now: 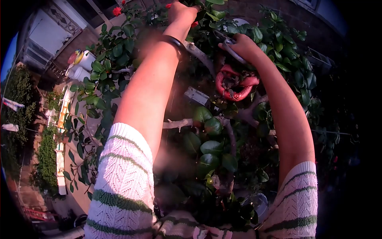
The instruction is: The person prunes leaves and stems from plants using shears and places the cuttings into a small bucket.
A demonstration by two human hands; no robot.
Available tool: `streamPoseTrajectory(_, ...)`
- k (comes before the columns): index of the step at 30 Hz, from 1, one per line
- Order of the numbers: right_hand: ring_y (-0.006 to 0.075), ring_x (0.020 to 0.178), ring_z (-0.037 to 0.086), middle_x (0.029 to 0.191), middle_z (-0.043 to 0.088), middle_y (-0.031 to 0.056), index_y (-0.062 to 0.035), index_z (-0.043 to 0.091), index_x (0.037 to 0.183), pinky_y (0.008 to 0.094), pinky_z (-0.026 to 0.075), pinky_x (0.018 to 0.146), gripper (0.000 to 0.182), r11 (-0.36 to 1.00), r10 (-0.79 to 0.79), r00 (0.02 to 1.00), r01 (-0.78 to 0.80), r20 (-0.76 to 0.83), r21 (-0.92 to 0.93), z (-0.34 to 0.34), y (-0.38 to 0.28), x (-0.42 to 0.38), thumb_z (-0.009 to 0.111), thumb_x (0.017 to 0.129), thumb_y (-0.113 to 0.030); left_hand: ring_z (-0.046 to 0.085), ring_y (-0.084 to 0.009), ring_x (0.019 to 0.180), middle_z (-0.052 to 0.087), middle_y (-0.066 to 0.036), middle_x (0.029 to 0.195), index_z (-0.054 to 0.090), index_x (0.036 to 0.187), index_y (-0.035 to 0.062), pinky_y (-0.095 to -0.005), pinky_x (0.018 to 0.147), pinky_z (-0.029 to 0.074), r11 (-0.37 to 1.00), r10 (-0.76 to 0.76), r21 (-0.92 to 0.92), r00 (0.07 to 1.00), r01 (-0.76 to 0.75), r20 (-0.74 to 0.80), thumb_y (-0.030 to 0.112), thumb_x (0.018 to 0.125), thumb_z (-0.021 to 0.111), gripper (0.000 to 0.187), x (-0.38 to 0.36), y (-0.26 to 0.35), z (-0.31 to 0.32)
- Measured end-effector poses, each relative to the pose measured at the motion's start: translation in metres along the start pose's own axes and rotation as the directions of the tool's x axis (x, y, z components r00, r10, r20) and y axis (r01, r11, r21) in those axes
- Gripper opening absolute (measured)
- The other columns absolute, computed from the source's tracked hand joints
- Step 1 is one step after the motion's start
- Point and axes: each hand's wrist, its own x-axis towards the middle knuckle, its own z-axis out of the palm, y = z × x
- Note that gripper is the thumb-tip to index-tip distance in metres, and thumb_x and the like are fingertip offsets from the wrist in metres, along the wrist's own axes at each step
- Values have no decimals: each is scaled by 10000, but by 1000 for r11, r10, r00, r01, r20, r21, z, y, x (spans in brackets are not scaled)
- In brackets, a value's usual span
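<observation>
At the top of the view my left hand [183, 14] is raised among the leaves of a bush [211, 147], its fingers closed. What lies in its grip is partly hidden by foliage. A dark bangle [174, 41] circles that wrist. My right hand [244, 47] is wrapped around the grey loop handle of a pair of scissors [234, 51]. The blades point up and left toward the leaves by my left hand. Just below my right hand, a shiny red ring-shaped wrap [237, 95] sits among the branches. A white printed label [197, 96] hangs to its left.
Bare branches [179, 124] cross the middle of the bush. Red flowers [117, 11] show at upper left. White buckets [79, 73] and a long white planter [60, 167] stand to the left. A clear round container [258, 203] sits low on the right.
</observation>
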Motion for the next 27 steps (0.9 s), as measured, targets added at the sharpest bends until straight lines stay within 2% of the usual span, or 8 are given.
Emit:
streamPoseTrajectory(3, 353, 943, 651, 973, 676, 226, 58, 646, 1061, 401, 497, 828, 750, 998, -22, 1000, 22, 2, 54, -7, 10, 3, 677, 730, -614, 655, -334, 969, 669, -216, 1047, 598, 1107, -39, -402, 845, 509, 1000, 13, 20, 996, -11, -83, 249, 692, 818, 551, 5, -5, 4)
streamPoseTrajectory(9, 328, 1002, 650, 1045, 676, 187, -15, 674, 1025, 405, 524, 870, 485, 929, -45, 989, -11, -142, -370, -27, -34, -26, 638, 754, -416, 663, -313, 953, 674, -225, 1001, 581, 1119, -54, -398, 792, 530, 995, 67, 73, 995, -62, -74, 223, 713, 797, 538, -4, 0, -4)
streamPoseTrajectory(12, 312, 1033, 638, 1084, 664, 174, -37, 652, 1061, 404, 527, 868, 480, 912, -77, 988, 14, -137, -409, -19, -26, -16, 642, 758, -409, 662, -306, 968, 662, -240, 1032, 548, 1171, -66, -391, 780, 544, 987, -109, -108, 988, 121, 108, 228, 709, 799, 602, -14, 16, -17)
streamPoseTrajectory(16, 329, 1021, 635, 1069, 655, 175, -39, 621, 1084, 412, 530, 850, 525, 917, -148, 978, 80, -148, -390, -4, -15, -1, 672, 752, -442, 658, -331, 972, 623, -250, 1135, 471, 1254, -82, -385, 777, 556, 998, 1, 63, 999, -4, 45, 280, 681, 824, 765, 2, -4, 2)
streamPoseTrajectory(19, 348, 1017, 617, 1051, 632, 182, -39, 588, 1113, 422, 512, 855, 567, 900, -221, 965, 146, -143, -411, 2, -10, -3, 699, 747, -456, 641, -325, 1021, 620, -241, 1150, 474, 1263, -69, -385, 842, 533, 998, -47, -27, 994, 50, 102, 330, 660, 842, 811, 3, -4, 3)
streamPoseTrajectory(22, 362, 1011, 593, 1041, 597, 190, -39, 564, 1132, 435, 484, 858, 586, 904, -272, 949, 195, -159, -381, 3, -8, -15, 741, 730, -426, 614, -307, 1082, 621, -220, 1167, 490, 1262, -47, -387, 911, 496, 977, 171, 131, 985, -169, 1, 368, 648, 851, 824, 0, -18, 9)
streamPoseTrajectory(25, 356, 1007, 590, 1031, 592, 185, -43, 559, 1126, 432, 484, 852, 560, 863, -370, 921, 295, -117, -411, 1, -2, -19, 740, 726, -390, 585, -290, 1136, 619, -201, 1184, 492, 1266, -33, -387, 948, 469, 972, 210, 66, 963, -224, 171, 383, 650, 853, 826, 3, -21, 6)
streamPoseTrajectory(27, 345, 1015, 585, 1017, 587, 174, -49, 552, 1117, 426, 485, 849, 527, 840, -396, 911, 307, -118, -448, 2, -1, -19, 739, 716, -334, 611, -271, 1076, 637, -142, 1164, 557, 1202, 29, -388, 875, 489, 955, 162, 223, 973, -196, 162, 444, 647, 837, 748, 4, -22, 15)
